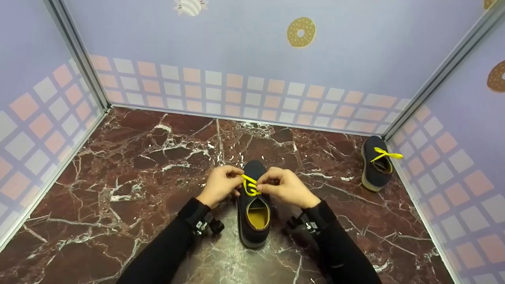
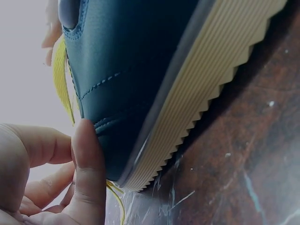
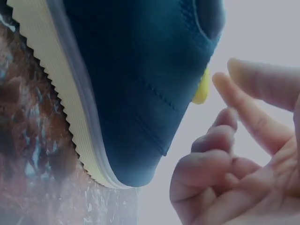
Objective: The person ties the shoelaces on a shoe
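A dark shoe (image 1: 254, 237) with a yellow lining stands on the floor, toe pointing away from me. Its yellow shoelace (image 1: 251, 191) lies in loops over the front. My left hand (image 1: 221, 184) pinches the lace between thumb and index finger at the shoe's left side; in the left wrist view, lace strands (image 2: 60, 77) run to the fingertips. On the other side, my right hand (image 1: 288, 188) hovers close to the lace. In the right wrist view, its thumb and index finger are apart, with nothing between them, beside a bit of yellow lace (image 3: 201, 89).
A second dark shoe (image 1: 378, 177) with a tied yellow bow stands near the right wall panel. Patterned panels (image 1: 244, 47) enclose the back and both sides of the marbled brown floor (image 1: 165, 236).
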### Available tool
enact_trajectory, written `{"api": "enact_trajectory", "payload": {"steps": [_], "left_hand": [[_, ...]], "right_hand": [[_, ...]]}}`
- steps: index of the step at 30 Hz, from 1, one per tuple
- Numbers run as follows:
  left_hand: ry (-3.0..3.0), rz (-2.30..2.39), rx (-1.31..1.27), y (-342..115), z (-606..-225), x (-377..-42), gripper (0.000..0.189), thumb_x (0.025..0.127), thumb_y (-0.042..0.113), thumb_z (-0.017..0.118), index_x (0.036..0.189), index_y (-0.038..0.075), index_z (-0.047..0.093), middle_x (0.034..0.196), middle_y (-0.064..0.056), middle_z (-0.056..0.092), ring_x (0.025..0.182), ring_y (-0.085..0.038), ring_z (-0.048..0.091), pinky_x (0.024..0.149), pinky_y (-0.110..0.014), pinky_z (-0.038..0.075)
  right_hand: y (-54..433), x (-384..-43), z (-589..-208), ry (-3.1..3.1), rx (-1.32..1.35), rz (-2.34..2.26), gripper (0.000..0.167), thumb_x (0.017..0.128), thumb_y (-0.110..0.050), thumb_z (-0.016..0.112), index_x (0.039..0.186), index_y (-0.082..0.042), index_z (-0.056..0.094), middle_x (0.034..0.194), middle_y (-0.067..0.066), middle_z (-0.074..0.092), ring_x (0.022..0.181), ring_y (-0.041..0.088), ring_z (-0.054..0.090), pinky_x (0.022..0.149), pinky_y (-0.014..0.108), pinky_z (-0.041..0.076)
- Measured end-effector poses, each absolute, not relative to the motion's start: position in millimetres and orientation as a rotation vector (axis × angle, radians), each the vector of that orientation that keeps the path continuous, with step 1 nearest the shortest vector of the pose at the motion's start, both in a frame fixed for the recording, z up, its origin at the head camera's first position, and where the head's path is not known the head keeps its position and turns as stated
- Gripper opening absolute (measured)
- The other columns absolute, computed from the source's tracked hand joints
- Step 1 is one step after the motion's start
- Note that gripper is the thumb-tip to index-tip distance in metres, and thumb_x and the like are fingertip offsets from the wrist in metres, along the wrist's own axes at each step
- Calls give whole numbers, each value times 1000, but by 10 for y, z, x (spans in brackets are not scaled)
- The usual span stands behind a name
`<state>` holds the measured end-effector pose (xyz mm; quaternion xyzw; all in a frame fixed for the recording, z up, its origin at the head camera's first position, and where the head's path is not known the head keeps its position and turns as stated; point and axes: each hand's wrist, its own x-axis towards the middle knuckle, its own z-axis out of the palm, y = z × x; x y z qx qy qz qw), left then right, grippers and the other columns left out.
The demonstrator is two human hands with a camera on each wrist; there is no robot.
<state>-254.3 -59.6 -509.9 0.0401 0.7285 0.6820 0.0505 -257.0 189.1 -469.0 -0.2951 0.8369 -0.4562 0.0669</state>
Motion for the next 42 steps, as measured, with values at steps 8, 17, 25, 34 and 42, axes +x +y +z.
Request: {"api": "enact_trajectory", "payload": {"steps": [8,17,25,34,42], "left_hand": [[2200,2085,133,-601,-5091,-2536,25,98,-4,71,121,-8,75,94,-15,73,68,-17,69,57,-30,63],[2211,2078,131,-607,-5084,-2532,24,98,-3,70,121,-7,76,89,-15,73,65,-18,68,57,-32,64],[2239,2048,154,-617,-5079,-2545,21,98,-4,69,118,-7,75,87,-14,72,63,-16,67,57,-32,64],[2388,1935,229,-662,-5081,-2566,13,99,-3,71,109,-4,77,81,-12,72,55,-19,67,51,-34,62],[2470,1811,263,-717,-5108,-2588,13,98,0,73,109,-4,79,89,-10,76,50,-14,63,47,-29,58]], "right_hand": [[1809,-2518,-4725,2531,-994,-1277,12,95,-26,91,106,-22,89,88,-8,61,84,15,56,74,29,47],[1765,-2487,-4706,2573,-1030,-1216,9,96,-24,91,104,-20,90,85,-8,55,82,13,53,73,28,45],[1737,-2479,-4742,2611,-1130,-1227,4,98,-18,88,95,-14,88,82,-9,52,80,11,52,72,26,44],[1723,-2480,-4769,2601,-1156,-1267,5,98,-14,85,96,-10,86,83,-6,55,81,11,54,72,25,46],[1722,-2473,-4765,2613,-1134,-1233,3,98,-14,85,100,-12,88,84,-10,54,81,8,54,72,24,47]]}}
